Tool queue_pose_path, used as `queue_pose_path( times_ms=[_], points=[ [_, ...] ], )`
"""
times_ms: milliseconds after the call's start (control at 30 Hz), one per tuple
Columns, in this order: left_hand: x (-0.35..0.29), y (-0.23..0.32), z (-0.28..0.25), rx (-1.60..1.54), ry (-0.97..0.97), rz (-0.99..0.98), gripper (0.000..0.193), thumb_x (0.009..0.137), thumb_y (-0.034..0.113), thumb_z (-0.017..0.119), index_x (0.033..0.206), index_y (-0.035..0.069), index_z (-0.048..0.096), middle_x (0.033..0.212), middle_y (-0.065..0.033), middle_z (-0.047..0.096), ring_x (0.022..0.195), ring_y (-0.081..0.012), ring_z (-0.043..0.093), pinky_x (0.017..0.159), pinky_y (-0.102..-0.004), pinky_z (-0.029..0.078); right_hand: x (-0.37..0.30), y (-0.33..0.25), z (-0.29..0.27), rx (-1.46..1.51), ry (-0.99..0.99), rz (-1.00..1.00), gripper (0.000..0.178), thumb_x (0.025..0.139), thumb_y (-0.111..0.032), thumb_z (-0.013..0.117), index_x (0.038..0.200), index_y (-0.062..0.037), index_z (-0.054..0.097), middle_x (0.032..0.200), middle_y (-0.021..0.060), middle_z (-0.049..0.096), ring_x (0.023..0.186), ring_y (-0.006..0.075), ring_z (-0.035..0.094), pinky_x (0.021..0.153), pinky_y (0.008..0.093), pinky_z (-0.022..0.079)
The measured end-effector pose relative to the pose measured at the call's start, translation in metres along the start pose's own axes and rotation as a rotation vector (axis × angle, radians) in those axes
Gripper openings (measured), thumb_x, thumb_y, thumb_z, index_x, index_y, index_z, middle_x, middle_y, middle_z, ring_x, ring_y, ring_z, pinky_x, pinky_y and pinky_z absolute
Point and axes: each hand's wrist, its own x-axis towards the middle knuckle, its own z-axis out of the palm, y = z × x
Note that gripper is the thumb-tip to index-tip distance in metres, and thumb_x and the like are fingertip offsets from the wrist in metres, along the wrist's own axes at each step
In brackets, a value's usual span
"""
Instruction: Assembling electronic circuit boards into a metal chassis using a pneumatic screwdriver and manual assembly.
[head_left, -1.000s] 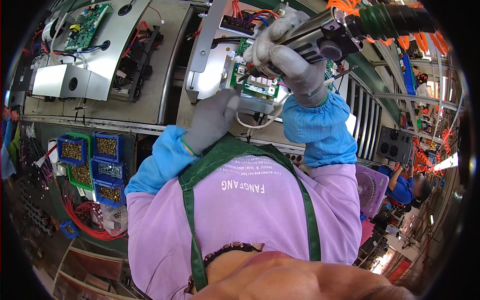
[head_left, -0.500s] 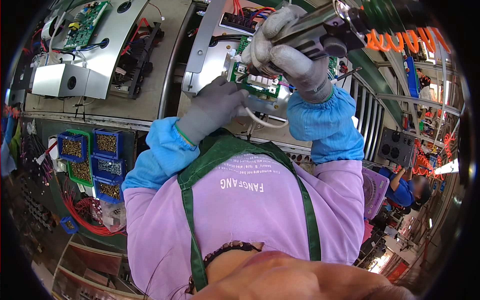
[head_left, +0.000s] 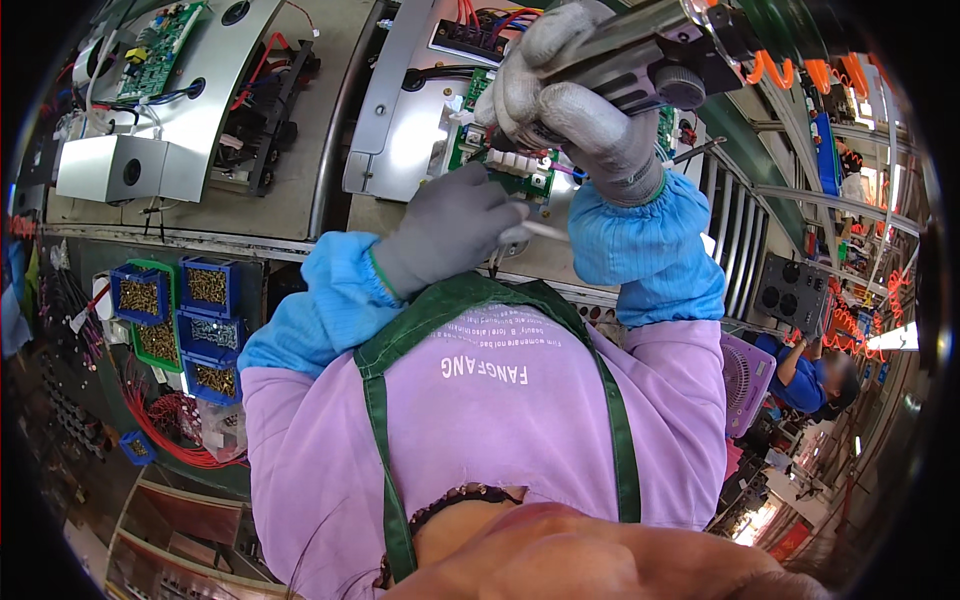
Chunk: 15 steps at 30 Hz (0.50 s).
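Note:
My right hand (head_left: 578, 118), in a pale grey glove, wraps around a metal-bodied power screwdriver (head_left: 640, 62) above a green circuit board (head_left: 541, 182). The tool's tip is hidden behind the glove. In a darker grey glove, my left hand (head_left: 448, 228) closes on a white cable (head_left: 546, 231) beside the board's near edge. A row of white blocks (head_left: 512, 160) stands on the board. Around it lies a silvery metal chassis (head_left: 395, 140) with a black terminal block (head_left: 468, 40) and coloured wires at its far side.
A second metal chassis (head_left: 215, 110) with an upright board (head_left: 160, 55) lies left. Blue bins (head_left: 209, 285) of screws and red wires (head_left: 185, 450) are nearer me. Orange coiled hose (head_left: 800, 75) hangs right. A purple fan (head_left: 748, 385) and a person in blue (head_left: 800, 380) are farther right.
My left hand has drawn slightly toward me and to the right with the cable. The chassis sits a little farther left in view. My right hand keeps the screwdriver over the board.

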Motion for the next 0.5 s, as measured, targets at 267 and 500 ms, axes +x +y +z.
queue_pose_path(
  times_ms=[267,500],
  points=[
    [0.01,0.004,0.023,0.149,0.065,-0.035,0.026,0.069,0.02,0.066,0.094,0.012,0.065,0.087,-0.0025,0.059,0.08,-0.0221,0.059,0.064,-0.0356,0.051,-0.01,-0.036,0.033,-0.21,0.268,0.302,0.034,0.079,-0.015,0.067,0.109,-0.0035,0.055,0.071,0.0045,0.057,0.061,0.0118,0.055,0.064,0.0313,0.05],
    [0.024,0.01,0.049,-0.028,0.031,-0.005,0.017,0.077,0.024,0.058,0.09,0.015,0.064,0.091,-0.0029,0.059,0.082,-0.0225,0.061,0.062,-0.0351,0.052,-0.023,-0.023,0.025,-0.096,0.174,0.266,0.034,0.078,-0.008,0.069,0.109,-0.0026,0.058,0.084,0.0073,0.065,0.074,0.0129,0.062,0.062,0.0264,0.05]
  ],
)
